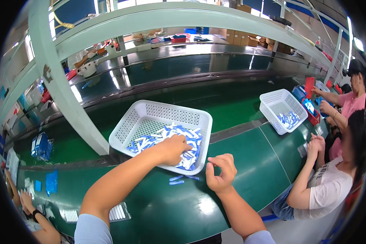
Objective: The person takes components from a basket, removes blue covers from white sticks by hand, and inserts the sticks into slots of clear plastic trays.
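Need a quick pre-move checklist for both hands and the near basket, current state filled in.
1. Near basket upright, open side up: ok.
2. Left hand inside the basket, at the blue and white pieces: ok.
3. Left hand's grip on a piece: cannot tell, fingertips are partly hidden.
4. Right hand outside the basket, by its right front corner: ok.
5. Right hand empty: cannot tell, fingers are curled.
6. All pieces inside the basket: not ok, a few loose blue pieces lie on the green table in front of it.
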The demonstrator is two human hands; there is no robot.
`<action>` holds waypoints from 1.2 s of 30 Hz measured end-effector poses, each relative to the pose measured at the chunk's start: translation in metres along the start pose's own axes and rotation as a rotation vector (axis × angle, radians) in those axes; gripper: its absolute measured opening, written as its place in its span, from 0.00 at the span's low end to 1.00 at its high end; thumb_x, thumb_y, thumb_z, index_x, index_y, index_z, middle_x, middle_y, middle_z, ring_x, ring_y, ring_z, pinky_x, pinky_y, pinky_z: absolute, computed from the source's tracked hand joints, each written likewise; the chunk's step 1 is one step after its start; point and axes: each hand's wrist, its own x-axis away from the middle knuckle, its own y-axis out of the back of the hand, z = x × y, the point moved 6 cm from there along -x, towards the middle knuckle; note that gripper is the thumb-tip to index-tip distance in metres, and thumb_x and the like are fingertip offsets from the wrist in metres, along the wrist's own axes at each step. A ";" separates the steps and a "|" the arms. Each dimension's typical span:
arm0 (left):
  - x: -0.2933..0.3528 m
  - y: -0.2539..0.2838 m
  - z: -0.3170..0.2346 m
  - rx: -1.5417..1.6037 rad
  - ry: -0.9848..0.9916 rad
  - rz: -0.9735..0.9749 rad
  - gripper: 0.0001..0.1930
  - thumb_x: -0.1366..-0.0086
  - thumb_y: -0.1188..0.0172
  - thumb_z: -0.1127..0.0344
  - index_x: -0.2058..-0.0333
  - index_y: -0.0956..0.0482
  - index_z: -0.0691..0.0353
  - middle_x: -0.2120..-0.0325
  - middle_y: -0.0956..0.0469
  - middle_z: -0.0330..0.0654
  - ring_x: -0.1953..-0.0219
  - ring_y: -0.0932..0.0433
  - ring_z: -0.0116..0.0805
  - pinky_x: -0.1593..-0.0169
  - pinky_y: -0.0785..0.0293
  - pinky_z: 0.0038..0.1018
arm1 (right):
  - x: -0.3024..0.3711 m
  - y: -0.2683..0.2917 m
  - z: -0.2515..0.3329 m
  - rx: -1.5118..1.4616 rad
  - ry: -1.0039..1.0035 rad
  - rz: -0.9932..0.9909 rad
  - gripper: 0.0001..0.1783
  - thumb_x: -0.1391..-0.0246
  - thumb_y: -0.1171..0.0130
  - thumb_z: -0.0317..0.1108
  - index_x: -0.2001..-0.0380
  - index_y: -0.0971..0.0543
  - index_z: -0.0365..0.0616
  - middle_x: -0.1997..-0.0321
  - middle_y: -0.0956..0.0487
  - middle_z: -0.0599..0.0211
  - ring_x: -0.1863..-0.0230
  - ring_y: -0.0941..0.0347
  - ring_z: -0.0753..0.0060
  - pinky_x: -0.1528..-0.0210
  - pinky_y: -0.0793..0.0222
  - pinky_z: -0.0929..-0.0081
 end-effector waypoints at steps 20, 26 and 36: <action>-0.026 -0.014 -0.002 -0.137 -0.189 -0.023 0.38 0.52 0.29 0.66 0.40 0.29 0.59 0.39 0.31 0.49 0.41 0.32 0.54 0.37 0.34 0.43 | -0.011 0.002 -0.003 -0.030 0.069 -0.019 0.09 0.59 0.33 0.22 0.70 0.18 0.43 0.74 0.22 0.67 0.75 0.28 0.64 0.69 0.37 0.68; -0.015 0.002 -0.010 -0.003 -0.184 -0.047 0.34 0.51 0.32 0.65 0.42 0.27 0.61 0.49 0.22 0.51 0.46 0.26 0.54 0.40 0.31 0.42 | -0.010 0.004 -0.009 -0.019 0.056 -0.030 0.08 0.58 0.34 0.22 0.71 0.19 0.43 0.73 0.22 0.66 0.75 0.27 0.64 0.69 0.37 0.68; -0.017 0.022 0.018 -0.079 0.306 0.310 0.38 0.55 0.30 0.60 0.42 0.26 0.62 0.52 0.19 0.58 0.49 0.20 0.52 0.45 0.25 0.37 | -0.010 0.003 -0.010 -0.026 0.055 -0.007 0.08 0.59 0.34 0.21 0.72 0.18 0.42 0.74 0.22 0.66 0.77 0.29 0.67 0.73 0.37 0.72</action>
